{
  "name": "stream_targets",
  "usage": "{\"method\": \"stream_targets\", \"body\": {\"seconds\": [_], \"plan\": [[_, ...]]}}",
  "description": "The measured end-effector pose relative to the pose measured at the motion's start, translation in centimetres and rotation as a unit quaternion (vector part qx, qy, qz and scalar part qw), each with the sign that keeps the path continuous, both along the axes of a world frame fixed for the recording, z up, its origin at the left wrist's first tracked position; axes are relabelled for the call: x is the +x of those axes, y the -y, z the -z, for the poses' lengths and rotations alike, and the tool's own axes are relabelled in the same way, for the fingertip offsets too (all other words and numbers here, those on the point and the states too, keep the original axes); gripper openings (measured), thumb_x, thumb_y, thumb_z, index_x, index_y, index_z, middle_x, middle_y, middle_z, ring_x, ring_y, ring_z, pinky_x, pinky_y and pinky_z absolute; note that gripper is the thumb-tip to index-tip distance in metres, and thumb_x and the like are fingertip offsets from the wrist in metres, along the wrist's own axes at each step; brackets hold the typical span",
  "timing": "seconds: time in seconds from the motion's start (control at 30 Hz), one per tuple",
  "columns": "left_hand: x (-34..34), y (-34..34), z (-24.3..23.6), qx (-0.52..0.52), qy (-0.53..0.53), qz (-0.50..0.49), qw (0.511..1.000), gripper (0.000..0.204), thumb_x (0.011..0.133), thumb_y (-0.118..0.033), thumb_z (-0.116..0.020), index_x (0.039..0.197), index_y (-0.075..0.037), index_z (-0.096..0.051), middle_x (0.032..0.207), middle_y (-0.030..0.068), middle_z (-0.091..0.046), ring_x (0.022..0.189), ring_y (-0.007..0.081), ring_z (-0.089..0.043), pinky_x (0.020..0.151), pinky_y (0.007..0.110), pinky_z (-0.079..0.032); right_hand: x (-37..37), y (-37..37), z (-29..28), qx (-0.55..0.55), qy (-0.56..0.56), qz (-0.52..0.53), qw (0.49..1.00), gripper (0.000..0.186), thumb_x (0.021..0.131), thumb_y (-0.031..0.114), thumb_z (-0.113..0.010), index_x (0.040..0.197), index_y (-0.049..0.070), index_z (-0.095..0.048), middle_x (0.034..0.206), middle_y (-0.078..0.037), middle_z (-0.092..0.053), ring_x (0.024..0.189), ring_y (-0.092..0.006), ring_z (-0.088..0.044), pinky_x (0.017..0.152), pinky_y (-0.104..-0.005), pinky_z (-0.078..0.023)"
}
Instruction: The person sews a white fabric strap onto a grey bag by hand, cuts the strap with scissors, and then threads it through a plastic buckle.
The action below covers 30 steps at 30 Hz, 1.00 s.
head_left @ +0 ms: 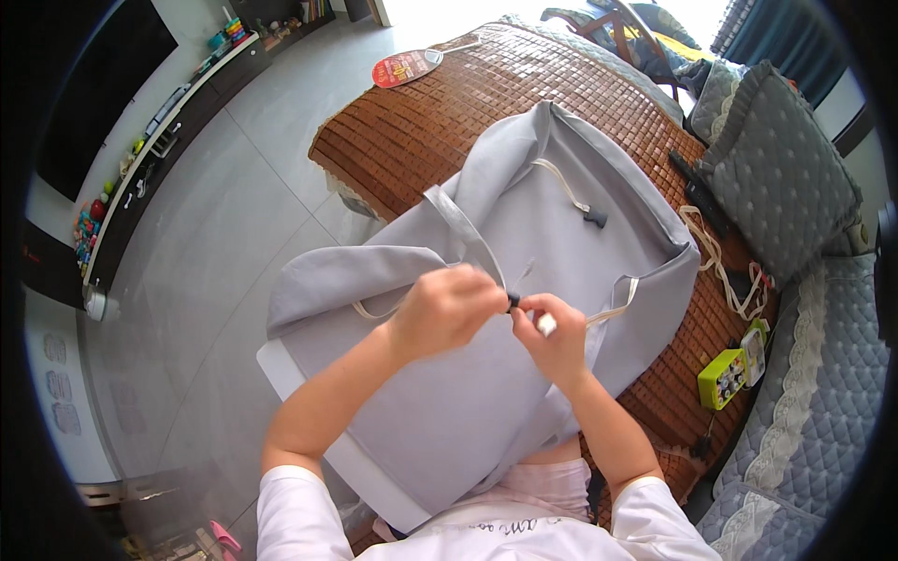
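A large light grey fabric cover (412, 365) lies across my lap and the mat, its edges folded up in loose rims. Between my hands is a small black cord lock (513, 300). My left hand (451, 313), slightly blurred, is closed at its left side. My right hand (554, 341) pinches it from the right, and a small white piece (546, 324), perhaps a cord end, sticks out of that grip. Just right of it, a cream elastic cord (617, 310) comes out of the fabric. Farther off, another dark cord lock (594, 217) hangs on its cord inside the cover.
A white board (393, 481) shows under the cover's near left edge. Brown tile-like matting (374, 150) bears a red-and-white paddle (407, 68), white cord (720, 266) and a lime green box (722, 379) of small things. Quilted grey sofa padding (842, 327) lies right; a long cabinet (173, 131) stands left.
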<state>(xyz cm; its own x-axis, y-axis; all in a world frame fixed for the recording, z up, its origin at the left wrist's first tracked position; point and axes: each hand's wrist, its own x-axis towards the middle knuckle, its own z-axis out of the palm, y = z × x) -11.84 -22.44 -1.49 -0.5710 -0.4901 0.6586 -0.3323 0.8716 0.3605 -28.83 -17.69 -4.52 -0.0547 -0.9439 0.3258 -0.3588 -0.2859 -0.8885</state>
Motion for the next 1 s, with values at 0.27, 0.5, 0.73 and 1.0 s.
{"method": "stream_targets", "body": {"seconds": [0.27, 0.5, 0.73, 1.0], "plan": [[-0.3, 3.2, 0.5, 0.705, -0.058, 0.034, 0.706, 0.037, 0.072, -0.01, -0.049, 0.109, -0.004, -0.045, 0.098, 0.0043, -0.051, 0.076, 0.0095, -0.046, 0.067, 0.02, -0.037, -1.7, 2.2, -0.3, 0.417, 0.227, -0.048, 0.879, 0.009, 0.067, 0.01, -0.058, 0.066, 0.002, -0.054, 0.054, 0.002, -0.044, 0.042, -0.0037, -0.035, 0.035, -0.0205, -0.025], [-0.1, 1.4, 0.9, 0.753, -0.223, 0.167, 0.597, 0.053, 0.07, 0.001, -0.042, 0.122, -0.004, -0.039, 0.109, 0.0053, -0.047, 0.094, 0.0102, -0.043, 0.081, 0.024, -0.035, -3.6, 1.6, 1.8, 0.452, 0.171, -0.038, 0.875, 0.014, 0.071, 0.014, -0.058, 0.072, 0.001, -0.055, 0.056, 0.001, -0.045, 0.04, -0.0041, -0.033, 0.034, -0.0202, -0.024], [-0.9, 0.0, 0.7, 0.691, -0.166, 0.061, 0.701, 0.043, 0.074, 0.002, -0.055, 0.116, -0.001, -0.043, 0.096, 0.0054, -0.055, 0.089, 0.0114, -0.055, 0.079, 0.024, -0.044, -5.6, -0.1, 0.0, 0.37, 0.274, -0.04, 0.887, 0.026, 0.08, 0.023, -0.057, 0.094, 0.002, -0.053, 0.071, 0.001, -0.049, 0.045, -0.0015, -0.035, 0.037, -0.0174, -0.028], [-2.0, -1.9, 0.8, 0.685, -0.151, -0.042, 0.711, 0.034, 0.074, -0.003, -0.061, 0.106, -0.001, -0.051, 0.088, 0.0037, -0.06, 0.078, 0.0099, -0.059, 0.065, 0.021, -0.049, -6.4, -2.5, -1.2, 0.341, 0.308, -0.109, 0.881, 0.025, 0.081, 0.02, -0.055, 0.098, 0.002, -0.053, 0.071, 0.001, -0.049, 0.046, -0.0014, -0.035, 0.037, -0.0161, -0.028]]}}
